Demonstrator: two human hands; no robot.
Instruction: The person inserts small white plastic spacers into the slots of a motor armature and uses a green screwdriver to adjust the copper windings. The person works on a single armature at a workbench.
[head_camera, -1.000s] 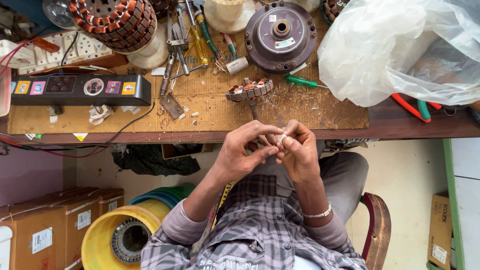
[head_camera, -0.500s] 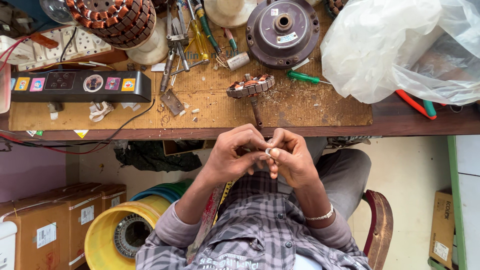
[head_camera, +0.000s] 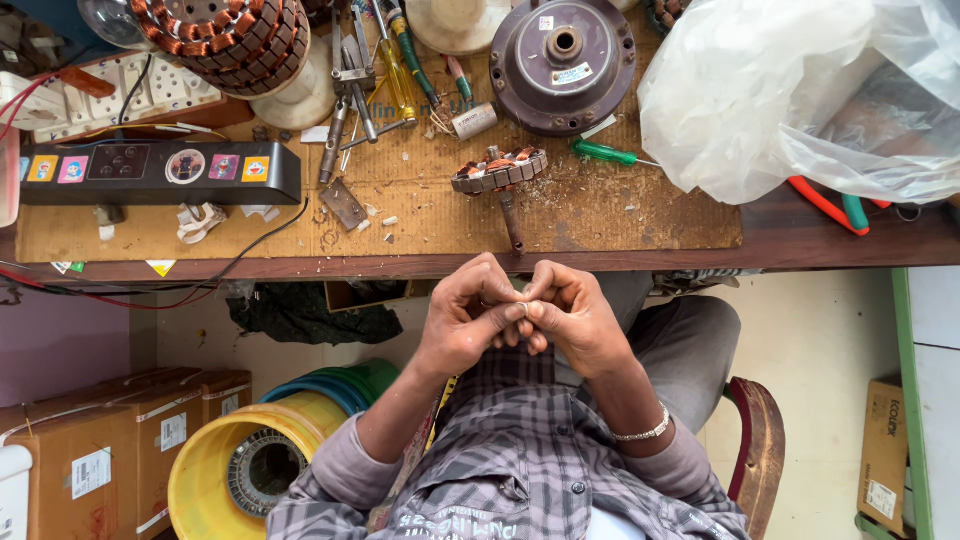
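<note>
both hands meet below the desk (head_camera: 820, 240) edge, above the lap. left hand (head_camera: 470, 320) and right hand (head_camera: 575, 318) pinch a tiny pale piece (head_camera: 523, 309) between closed fingers, held close for fine control; what it is cannot be told. a small wound stator (head_camera: 500, 170) on its shaft rests on the cardboard mat (head_camera: 420, 215) directly ahead, within reach. green screwdriver (head_camera: 605, 153) lies beside it.

Bright even daylight, sharp, soft shadows.
</note>
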